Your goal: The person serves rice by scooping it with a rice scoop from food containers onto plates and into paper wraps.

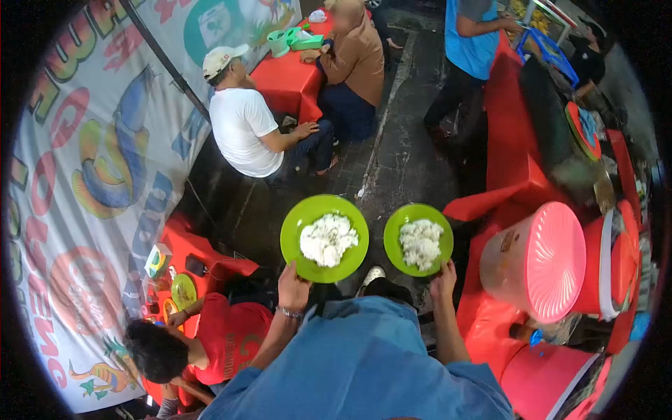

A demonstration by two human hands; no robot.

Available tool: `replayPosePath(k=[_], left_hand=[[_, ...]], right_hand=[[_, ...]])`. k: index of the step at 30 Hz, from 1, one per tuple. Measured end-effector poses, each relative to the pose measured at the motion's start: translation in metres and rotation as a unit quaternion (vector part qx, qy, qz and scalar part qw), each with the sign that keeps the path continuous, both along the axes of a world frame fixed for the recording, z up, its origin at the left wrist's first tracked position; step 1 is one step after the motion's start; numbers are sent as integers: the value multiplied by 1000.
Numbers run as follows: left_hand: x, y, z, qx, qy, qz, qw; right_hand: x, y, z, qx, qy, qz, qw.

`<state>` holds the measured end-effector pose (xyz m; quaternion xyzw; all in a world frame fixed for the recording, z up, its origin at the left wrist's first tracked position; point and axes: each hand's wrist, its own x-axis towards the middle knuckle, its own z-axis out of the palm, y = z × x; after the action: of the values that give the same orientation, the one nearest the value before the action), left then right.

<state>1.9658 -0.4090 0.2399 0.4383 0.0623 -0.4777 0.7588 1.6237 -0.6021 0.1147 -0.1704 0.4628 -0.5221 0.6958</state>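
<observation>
My left hand (294, 288) grips the near-left rim of a green plate (290, 238), and a mound of white rice (328, 239) lies in its middle. A bracelet circles that wrist. On the other side, my right hand (443, 279) holds a second, smaller-looking green plate (393, 255) by its near-right edge. White rice (421, 244) is heaped on this one too. Both plates are held level in front of my body, a short gap apart. The fingers under each plate are partly hidden.
Ahead, two people sit at a red table (283, 77); a person in blue (470, 42) stands beyond. At lower left a person in red (234, 336) sits at another table. To my right, a red-covered counter (483, 343) bears a pink-lidded tub (556, 262). A printed banner (84, 210) hangs left.
</observation>
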Motion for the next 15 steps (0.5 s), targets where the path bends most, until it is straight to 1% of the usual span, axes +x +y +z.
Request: replayPosePath(k=[1,3,4,7,8,9,11,13,14,15], left_hand=[[13,-25,-10,-32,3,-24,999],[30,-76,-1,8,20,6,1000],[42,-102,-5,3,25,12,1000],[83,-184,-28,-16,34,30,999],[93,-224,-38,-30,21,26,999],[116,-254,-44,-52,-3,8,999],[152,-316,-76,-66,-1,22,998],[200,-385,-102,-64,13,50,997],[222,-422,-109,-97,-7,57,994],[242,-450,-112,-122,-24,65,990]], right_hand=[[11,-35,5,6,9,10,1000],[40,-98,4,-9,22,30,999],[65,-128,18,-25,24,32,999],[122,-225,-12,-67,35,77,994],[140,-265,-20,-88,45,99,990],[167,-283,-25,-71,19,69,995],[210,-329,-44,-48,20,95,994],[260,-374,-77,-53,40,117,991],[286,-401,-81,-65,62,135,987],[316,-417,-86,-34,32,97,994]])
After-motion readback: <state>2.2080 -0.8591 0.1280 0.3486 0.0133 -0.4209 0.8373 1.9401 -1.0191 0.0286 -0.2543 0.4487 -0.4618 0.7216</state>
